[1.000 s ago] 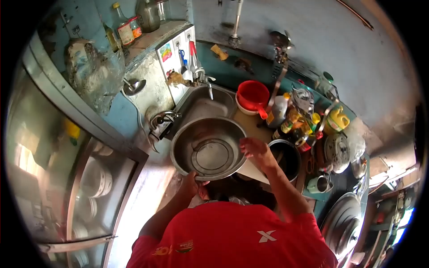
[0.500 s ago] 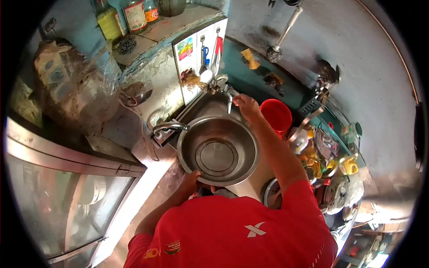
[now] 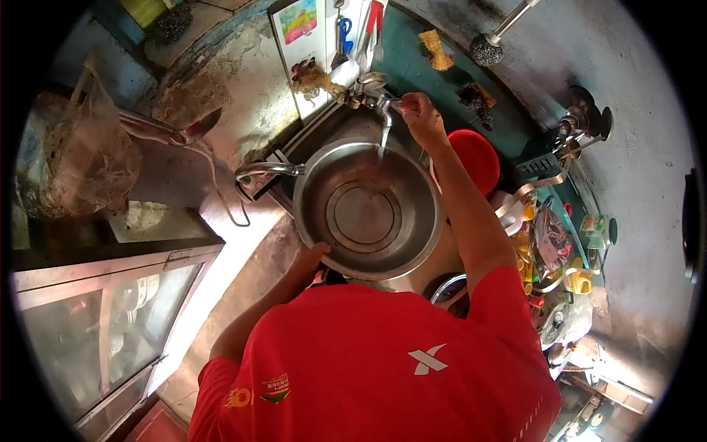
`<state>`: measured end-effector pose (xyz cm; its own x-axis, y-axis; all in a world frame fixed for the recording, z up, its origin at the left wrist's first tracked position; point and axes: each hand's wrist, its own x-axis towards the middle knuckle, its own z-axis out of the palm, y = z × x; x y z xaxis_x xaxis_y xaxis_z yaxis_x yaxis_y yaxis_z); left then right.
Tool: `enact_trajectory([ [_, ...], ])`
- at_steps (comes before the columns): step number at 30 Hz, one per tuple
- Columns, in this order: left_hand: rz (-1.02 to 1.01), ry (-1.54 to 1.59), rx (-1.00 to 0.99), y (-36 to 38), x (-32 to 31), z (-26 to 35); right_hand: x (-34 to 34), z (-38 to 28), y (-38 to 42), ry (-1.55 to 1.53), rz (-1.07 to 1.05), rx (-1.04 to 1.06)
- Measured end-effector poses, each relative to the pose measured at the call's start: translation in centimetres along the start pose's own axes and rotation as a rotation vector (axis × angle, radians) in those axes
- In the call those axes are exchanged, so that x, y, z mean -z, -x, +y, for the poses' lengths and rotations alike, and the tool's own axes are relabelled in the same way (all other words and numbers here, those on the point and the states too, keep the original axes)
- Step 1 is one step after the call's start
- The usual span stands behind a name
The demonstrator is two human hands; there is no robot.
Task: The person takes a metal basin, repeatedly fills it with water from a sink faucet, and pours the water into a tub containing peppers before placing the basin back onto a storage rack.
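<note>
A wide steel basin (image 3: 317,199) sits tilted at the sink, and water runs into it from the tap (image 3: 384,107) above its far rim. My left hand (image 3: 314,259) grips the basin's near left rim, its fingers partly hidden below the edge. My right hand (image 3: 423,118) is closed on the tap handle, to the right of the spout. Just right of my right forearm stands a red bucket (image 3: 482,163). A curved chrome faucet (image 3: 269,169) reaches over the basin's left edge.
Bottles and packets crowd the counter at the right, near a green-lidded jar (image 3: 595,231). A glass-doored cabinet (image 3: 110,272) stands at the left. Utensils, a ladle (image 3: 200,127) and a plastic bag (image 3: 96,158) hang on the walls.
Water now flows from the tap, where none was clearly visible before. The view has shifted, so the basin appears higher. Both hands keep their places on the rim and the tap handle.
</note>
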<state>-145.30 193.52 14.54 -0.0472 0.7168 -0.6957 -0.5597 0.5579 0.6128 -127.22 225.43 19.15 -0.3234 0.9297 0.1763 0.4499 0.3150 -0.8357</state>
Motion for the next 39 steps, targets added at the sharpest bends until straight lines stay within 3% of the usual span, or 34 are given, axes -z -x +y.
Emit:
enact_trajectory([
  [5, -0.003, -0.027, 0.103, -1.6, 1.1, -1.6, 0.4, -0.3, 0.7, -0.038, -0.041, -0.027],
  [12, 0.002, -0.071, 0.070, -0.8, 0.0, -0.8, -0.5, 1.6, 1.0, 0.061, -0.088, 0.036],
  [15, -0.117, -0.406, -0.265, -0.4, 0.5, -1.3, -0.3, -1.2, 1.8, 0.267, -0.101, 0.011],
  [18, -0.131, -0.420, -0.267, -1.1, 0.8, -1.8, -0.6, -1.5, 1.9, 0.386, -0.109, -0.017],
  [20, 0.021, -0.045, 0.177, -1.3, 0.3, -1.1, -0.7, -1.2, 1.8, 0.389, -0.092, 0.016],
  [24, 0.044, -0.169, 0.069, -0.8, 0.1, -1.3, -1.0, -1.4, 1.9, 0.444, -0.053, 0.048],
  [27, -0.072, -0.384, -0.188, -1.2, 0.7, -2.1, -1.0, -1.7, 1.9, 0.457, -0.044, 0.046],
  [29, 0.023, -0.082, 0.118, -0.8, -0.2, -1.1, -1.0, -1.6, 1.6, 0.441, -0.053, 0.036],
  [30, 0.023, -0.082, 0.115, -0.6, -0.6, -0.8, -0.9, -1.2, 1.4, 0.435, -0.059, 0.069],
  [32, 0.058, -0.071, 0.076, -0.3, -1.2, -0.8, -0.9, -0.5, 1.1, 0.430, -0.064, 0.096],
  [33, 0.058, -0.071, 0.082, -1.3, 0.1, -1.9, -1.0, 0.0, 1.1, 0.279, -0.095, 0.071],
  [36, -0.115, -0.478, -0.165, -3.3, 3.2, -5.0, -1.2, -0.2, 1.0, 0.059, -0.134, 0.009],
  [39, -0.165, -0.623, -0.427, -1.7, 2.2, -3.6, -1.8, 0.1, 0.7, -0.017, -0.135, -0.050],
])
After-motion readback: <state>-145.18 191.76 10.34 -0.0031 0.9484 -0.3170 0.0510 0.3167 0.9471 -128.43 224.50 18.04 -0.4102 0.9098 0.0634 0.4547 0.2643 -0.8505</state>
